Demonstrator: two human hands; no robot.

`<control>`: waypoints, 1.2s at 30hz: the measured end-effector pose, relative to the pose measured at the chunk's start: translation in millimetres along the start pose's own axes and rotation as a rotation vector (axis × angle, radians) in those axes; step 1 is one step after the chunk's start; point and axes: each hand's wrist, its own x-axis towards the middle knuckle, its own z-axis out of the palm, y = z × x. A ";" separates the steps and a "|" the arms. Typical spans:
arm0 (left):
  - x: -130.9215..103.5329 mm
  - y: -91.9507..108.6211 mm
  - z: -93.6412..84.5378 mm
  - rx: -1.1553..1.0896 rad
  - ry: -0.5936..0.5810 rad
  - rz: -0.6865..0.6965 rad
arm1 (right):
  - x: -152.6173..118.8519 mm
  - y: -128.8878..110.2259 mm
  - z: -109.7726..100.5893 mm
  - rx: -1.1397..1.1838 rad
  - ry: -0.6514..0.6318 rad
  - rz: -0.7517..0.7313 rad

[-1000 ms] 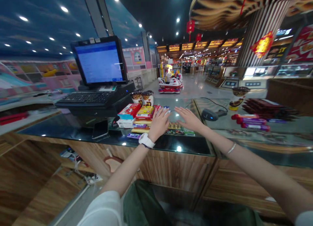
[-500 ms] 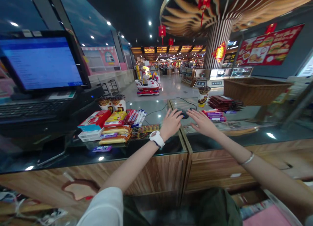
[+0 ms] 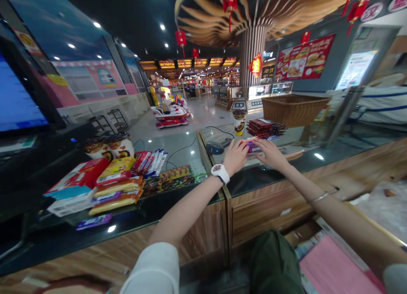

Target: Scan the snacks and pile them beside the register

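Observation:
My left hand (image 3: 235, 157), with a white watch (image 3: 220, 173) on the wrist, reaches over the glass counter with its fingers stretched forward. Its fingertips are at the left end of a small pile of purple snack packets (image 3: 253, 147). At the pile's right end is my right hand (image 3: 271, 153), fingers extended and thumb apart. The fingers partly hide the packets, and I cannot tell how firmly they touch. A black barcode scanner (image 3: 215, 147) lies left of my left hand. Behind the pile stand a patterned cup (image 3: 239, 121) and a stack of dark red packets (image 3: 265, 127).
On the left are yellow snack packets (image 3: 118, 200), a red box (image 3: 79, 175), two lidded cups (image 3: 121, 146) and a monitor (image 3: 19, 94). A wicker basket (image 3: 294, 109) stands at the back right. Below the counter is a pink sheet (image 3: 333, 264).
My view has turned right. Both hands have moved right, from beside the scanner to the purple packets. The scanner now shows fully.

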 end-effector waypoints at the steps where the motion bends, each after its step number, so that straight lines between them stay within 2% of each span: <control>1: 5.4 1.6 2.9 0.000 0.000 -0.002 | -0.4 4.1 1.4 0.002 0.004 0.019; 6: 29.7 3.6 18.1 0.014 0.007 -0.019 | 5.0 21.8 7.3 0.020 0.024 0.103; 9: 35.6 1.1 26.9 0.028 0.018 -0.020 | 8.4 31.4 11.5 0.034 0.025 0.139; 15: 24.5 -8.2 40.5 -0.005 -0.007 -0.086 | 4.5 39.7 22.2 0.107 -0.020 0.224; 21: 20.6 -12.1 42.1 -0.025 -0.033 -0.195 | 1.5 37.7 27.7 0.098 -0.123 0.341; 25: 21.9 -10.6 45.0 -0.056 -0.094 -0.181 | 1.4 34.8 27.4 0.099 -0.199 0.346; 30: 20.9 -8.7 51.1 -0.066 -0.160 -0.150 | -0.4 31.2 26.4 0.101 -0.228 0.311; 33: 20.0 -8.4 54.9 -0.084 -0.148 -0.152 | -1.6 31.6 26.5 0.112 -0.212 0.278; 36: 20.0 -7.9 57.8 -0.114 -0.115 -0.161 | -2.2 33.1 27.0 0.134 -0.129 0.232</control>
